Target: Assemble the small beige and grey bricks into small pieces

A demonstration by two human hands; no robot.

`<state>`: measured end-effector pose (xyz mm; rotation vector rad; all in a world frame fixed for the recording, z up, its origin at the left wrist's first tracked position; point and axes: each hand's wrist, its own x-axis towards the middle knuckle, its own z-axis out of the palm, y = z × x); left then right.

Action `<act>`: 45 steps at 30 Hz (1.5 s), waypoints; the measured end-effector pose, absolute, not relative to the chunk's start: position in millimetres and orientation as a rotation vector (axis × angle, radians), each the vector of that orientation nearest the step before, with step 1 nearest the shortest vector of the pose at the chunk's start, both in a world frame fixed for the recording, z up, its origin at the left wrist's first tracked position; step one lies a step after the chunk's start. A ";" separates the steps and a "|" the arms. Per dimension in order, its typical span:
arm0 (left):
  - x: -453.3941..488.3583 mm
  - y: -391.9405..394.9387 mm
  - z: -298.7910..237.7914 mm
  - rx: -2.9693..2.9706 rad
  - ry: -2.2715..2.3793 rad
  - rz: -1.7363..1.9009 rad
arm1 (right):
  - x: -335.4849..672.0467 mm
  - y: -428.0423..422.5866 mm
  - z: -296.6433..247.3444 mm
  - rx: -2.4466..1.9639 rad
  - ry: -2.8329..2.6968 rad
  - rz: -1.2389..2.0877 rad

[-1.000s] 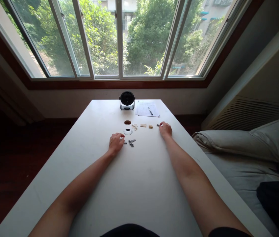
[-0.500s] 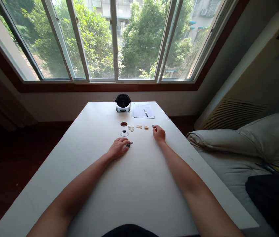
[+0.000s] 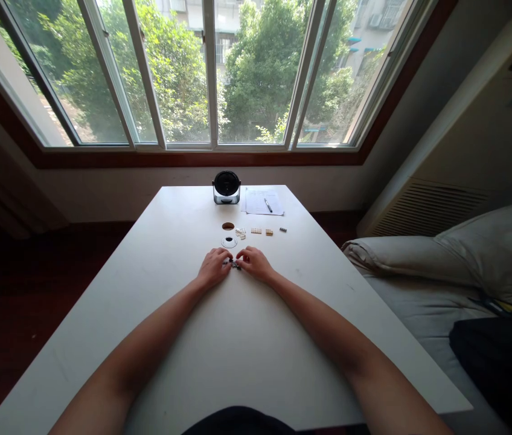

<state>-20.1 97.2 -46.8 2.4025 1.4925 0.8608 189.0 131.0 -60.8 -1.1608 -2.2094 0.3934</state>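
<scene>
A small pile of dark grey pieces, too small to name, lies on the white table between my two hands. My left hand rests at the pile's left side, fingers curved and thumb apart from them, with a few dark bits by its fingertips. From the right, my right hand reaches to the same pile, its thumb and forefinger slightly apart at the pieces. Farther off, small items lie in a row: white pieces, tan pieces, gold-coloured pieces and a short grey group.
Beyond my hands, a white ring-shaped cover lies near a round hole in the table. A black round device on a stand and paper with a pen are at the far edge. A sofa stands right.
My right hand has moved left and nearer, from the row's right end to the dark pile, leaving a grey group in the row. My left hand has shifted slightly left.
</scene>
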 end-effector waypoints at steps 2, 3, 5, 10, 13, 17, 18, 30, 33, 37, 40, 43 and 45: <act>-20.1 97.3 -46.5 2.392 1.516 0.866 | 187.7 127.0 -61.7 -1.125 -2.220 0.376; -20.2 97.3 -46.3 2.385 1.531 0.868 | 188.1 126.5 -62.4 -1.122 -2.218 0.370; -20.4 97.4 -45.8 2.367 1.556 0.870 | 190.1 127.9 -63.7 -1.130 -2.209 0.373; -21.0 97.2 -45.0 2.340 1.575 0.876 | 196.7 134.4 -65.2 -1.101 -2.235 0.321; -21.5 96.8 -45.3 2.325 1.598 0.885 | 198.3 135.5 -65.4 -1.096 -2.253 0.282; -22.2 96.2 -45.0 2.319 1.585 0.882 | 198.5 134.2 -64.3 -1.087 -2.259 0.282; -22.2 96.0 -44.6 2.325 1.575 0.875 | 198.6 133.6 -63.6 -1.085 -2.258 0.289; -20.8 92.1 -35.9 2.316 1.437 0.911 | 195.9 124.3 -52.9 -0.994 -2.153 0.473; -21.4 91.8 -34.6 2.321 1.423 0.991 | 191.3 120.2 -50.2 -0.952 -2.103 0.530; -21.6 91.6 -33.1 2.326 1.382 1.015 | 188.5 117.6 -47.6 -0.936 -2.031 0.633; -20.3 90.7 -32.4 2.339 1.329 1.003 | 189.1 117.5 -47.0 -0.942 -1.974 0.694; -19.0 89.9 -33.0 2.348 1.312 0.988 | 188.9 116.7 -46.5 -0.959 -1.929 0.724; -18.8 89.8 -34.1 2.345 1.333 0.981 | 187.5 115.1 -46.1 -0.954 -1.924 0.736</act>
